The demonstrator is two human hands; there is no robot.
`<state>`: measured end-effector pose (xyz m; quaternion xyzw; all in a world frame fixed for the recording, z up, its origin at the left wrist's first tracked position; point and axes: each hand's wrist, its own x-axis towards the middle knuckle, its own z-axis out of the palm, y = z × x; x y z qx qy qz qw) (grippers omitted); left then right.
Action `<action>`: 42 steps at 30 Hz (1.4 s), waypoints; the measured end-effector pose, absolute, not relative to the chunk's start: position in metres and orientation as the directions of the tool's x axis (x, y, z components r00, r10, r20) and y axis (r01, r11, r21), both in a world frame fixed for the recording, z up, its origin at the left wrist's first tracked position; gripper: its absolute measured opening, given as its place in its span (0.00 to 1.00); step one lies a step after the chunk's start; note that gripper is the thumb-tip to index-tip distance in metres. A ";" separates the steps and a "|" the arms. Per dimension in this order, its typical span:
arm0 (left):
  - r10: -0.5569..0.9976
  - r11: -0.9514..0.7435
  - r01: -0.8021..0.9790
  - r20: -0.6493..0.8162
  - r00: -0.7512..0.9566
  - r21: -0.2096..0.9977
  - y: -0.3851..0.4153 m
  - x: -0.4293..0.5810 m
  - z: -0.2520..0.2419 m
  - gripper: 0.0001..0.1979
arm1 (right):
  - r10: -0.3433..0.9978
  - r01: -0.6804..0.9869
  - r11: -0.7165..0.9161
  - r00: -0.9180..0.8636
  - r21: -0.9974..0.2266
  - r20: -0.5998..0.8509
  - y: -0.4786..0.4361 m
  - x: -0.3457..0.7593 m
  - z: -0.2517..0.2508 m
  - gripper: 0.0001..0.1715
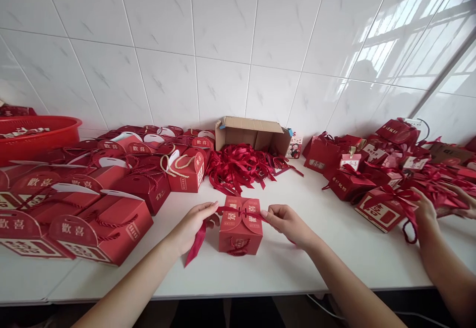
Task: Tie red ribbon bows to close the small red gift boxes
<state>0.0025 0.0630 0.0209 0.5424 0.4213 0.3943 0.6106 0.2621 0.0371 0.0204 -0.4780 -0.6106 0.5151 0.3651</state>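
Observation:
A small red box (240, 239) with gold lettering and a twisted cord on its front stands on the white table, its top flaps folded down. A red ribbon (197, 243) crosses the top of the box. My left hand (195, 225) pinches the ribbon at the box's left side, and a wide tail hangs below the fingers. At the right side my right hand (285, 222) is closed on the ribbon's other part, close to the box's top edge.
Many red gift boxes (107, 219) fill the left, near a red basin (40, 139). Behind the box lie loose red ribbons (241, 164) before an open carton (256, 130). At the right, another person's hands (426, 209) touch ribboned boxes (383, 209) on the table (297, 268).

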 end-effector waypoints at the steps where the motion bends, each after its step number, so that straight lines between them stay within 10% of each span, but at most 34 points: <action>1: 0.939 0.088 -0.005 -0.081 0.336 0.996 0.063 0.001 0.021 0.16 | 0.962 0.207 0.015 -0.271 -0.978 -0.043 0.037 0.263 0.021 0.30; 11: 0.953 -0.301 0.319 0.289 0.087 0.899 0.057 0.005 0.025 0.10 | 0.945 -0.010 -0.016 -0.328 -1.000 -0.012 0.033 0.271 0.029 0.29; 17: 0.558 -0.813 0.463 0.697 0.450 0.352 0.041 0.044 0.053 0.11 | 0.899 -0.307 0.042 -0.403 -0.951 0.170 0.024 0.259 0.059 0.20; 24: 0.528 -0.768 0.522 0.828 0.187 0.372 0.062 0.058 0.051 0.20 | 0.973 0.123 0.111 -0.215 -0.986 0.082 0.020 0.250 0.066 0.14; 32: 0.620 -0.731 0.566 0.717 0.319 0.380 0.051 0.041 0.061 0.17 | 0.939 0.245 0.319 -0.213 -0.915 0.270 0.037 0.222 0.048 0.13; 37: 0.888 -0.449 0.427 0.340 0.309 0.785 0.055 0.018 0.051 0.12 | 0.927 0.206 0.371 -0.132 -0.905 0.350 0.036 0.217 0.034 0.13; 42: 0.934 -0.172 0.370 0.032 0.355 0.913 0.073 0.014 0.032 0.18 | 0.934 0.174 0.350 -0.144 -0.921 0.327 0.032 0.213 0.034 0.13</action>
